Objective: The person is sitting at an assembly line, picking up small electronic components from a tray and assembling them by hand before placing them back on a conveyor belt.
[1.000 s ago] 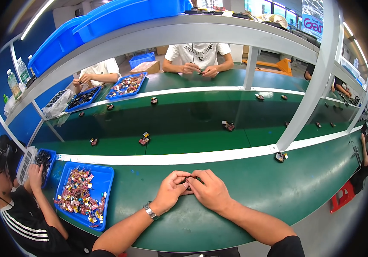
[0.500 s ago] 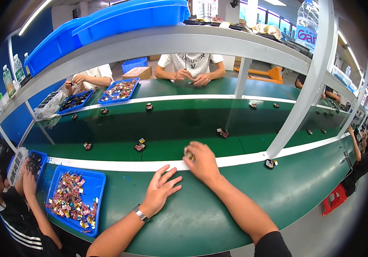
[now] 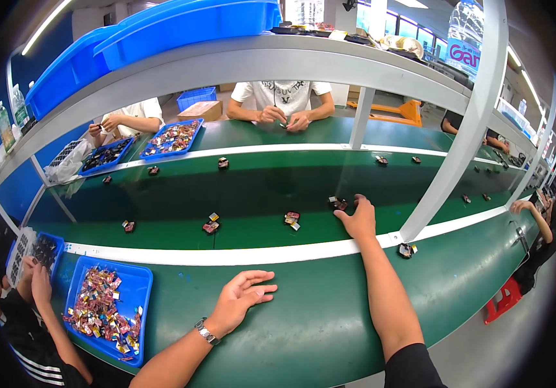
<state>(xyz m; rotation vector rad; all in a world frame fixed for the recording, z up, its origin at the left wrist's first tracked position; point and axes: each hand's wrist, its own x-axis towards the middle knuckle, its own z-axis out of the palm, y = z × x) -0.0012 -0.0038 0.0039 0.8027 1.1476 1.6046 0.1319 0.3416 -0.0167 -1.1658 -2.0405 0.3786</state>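
My right hand reaches over the white rail onto the green belt, thumb and fingers apart. Right beside its thumb and fingertips lies a small black and reddish electronic part; whether they touch it I cannot tell. To its left on the belt sits another small part with white and yellow tabs. My left hand, a metal watch on its wrist, hovers over the green bench, empty with its fingers loosely apart. A similar part rests on the bench by the rail, near the upright post.
At left stands a blue tray of small reddish parts, beside a co-worker's hands at another tray. More parts dot the belt. A white post and a shelf frame the reach. Other people sit across the belt.
My right hand has let go of a small part, which now lies on the belt, and moved right toward another part. My left hand has shifted slightly down, its fingers closer together.
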